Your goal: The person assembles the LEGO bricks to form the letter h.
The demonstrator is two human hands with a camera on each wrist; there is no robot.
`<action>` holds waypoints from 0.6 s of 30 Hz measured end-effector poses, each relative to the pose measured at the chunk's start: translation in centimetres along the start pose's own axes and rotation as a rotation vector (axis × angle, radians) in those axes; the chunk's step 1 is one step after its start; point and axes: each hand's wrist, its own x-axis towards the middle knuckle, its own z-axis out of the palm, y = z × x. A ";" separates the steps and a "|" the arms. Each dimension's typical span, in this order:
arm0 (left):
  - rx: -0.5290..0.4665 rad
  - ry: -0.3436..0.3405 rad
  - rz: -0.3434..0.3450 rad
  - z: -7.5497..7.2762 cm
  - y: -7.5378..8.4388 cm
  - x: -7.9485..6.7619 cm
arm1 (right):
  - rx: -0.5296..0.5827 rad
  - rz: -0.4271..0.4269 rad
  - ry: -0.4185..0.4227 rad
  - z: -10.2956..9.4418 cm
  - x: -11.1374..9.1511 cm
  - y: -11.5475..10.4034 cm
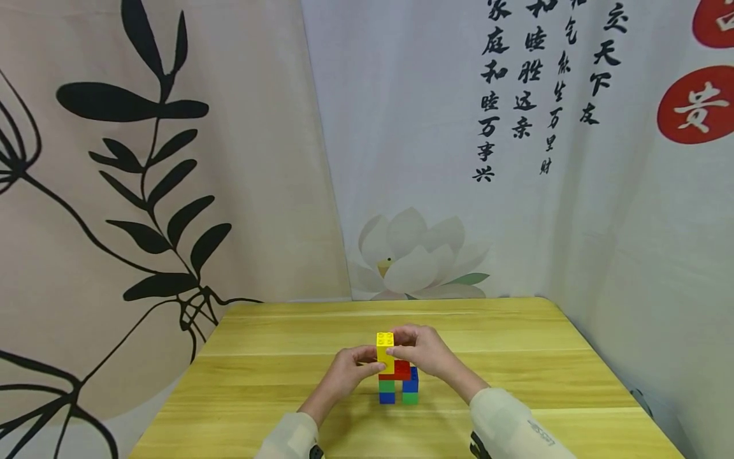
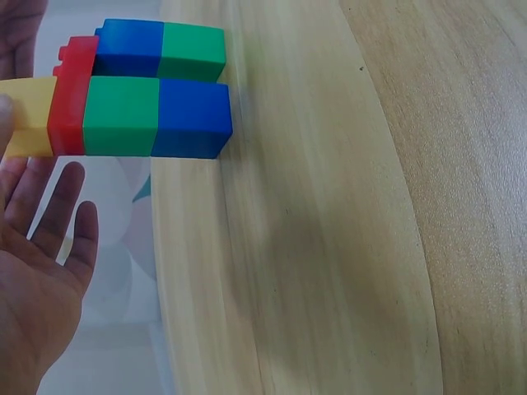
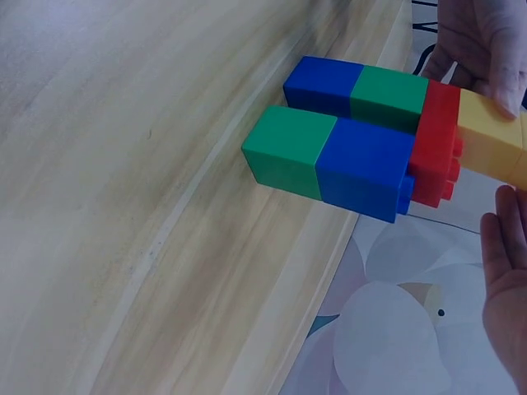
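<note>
A small structure of toy building bricks stands on the wooden table. Its left column has a green brick [image 2: 122, 115] over a blue brick [image 2: 193, 118]; the right column has blue [image 3: 362, 163] over green [image 3: 290, 146]. Across their tops lies a red brick [image 3: 435, 148], some of the right blue brick's studs showing beside it. A yellow upright part [image 1: 385, 344] rises at the left end, a seam visible across it. My left hand [image 1: 346, 371] pinches it low with the thumb in front. My right hand [image 1: 423, 349] grips it higher, fingers partly hidden behind.
The wooden table [image 1: 275, 382] runs back to a curtain [image 1: 413, 159] printed with a lotus, leaves and writing. Both pale sleeves [image 1: 513, 424] reach in from the near side.
</note>
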 end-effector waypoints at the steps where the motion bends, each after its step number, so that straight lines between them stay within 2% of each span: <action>1: -0.001 -0.001 -0.001 0.0 0.0 0.0 | -0.004 0.000 -0.002 0.0 0.0 0.0; 8: -0.001 -0.003 0.002 -0.1 0.1 0.0 | -0.029 -0.012 -0.026 -0.3 0.3 0.0; 18: -0.001 -0.008 0.008 0.0 -0.1 0.1 | -0.003 0.008 0.009 0.1 -0.1 0.5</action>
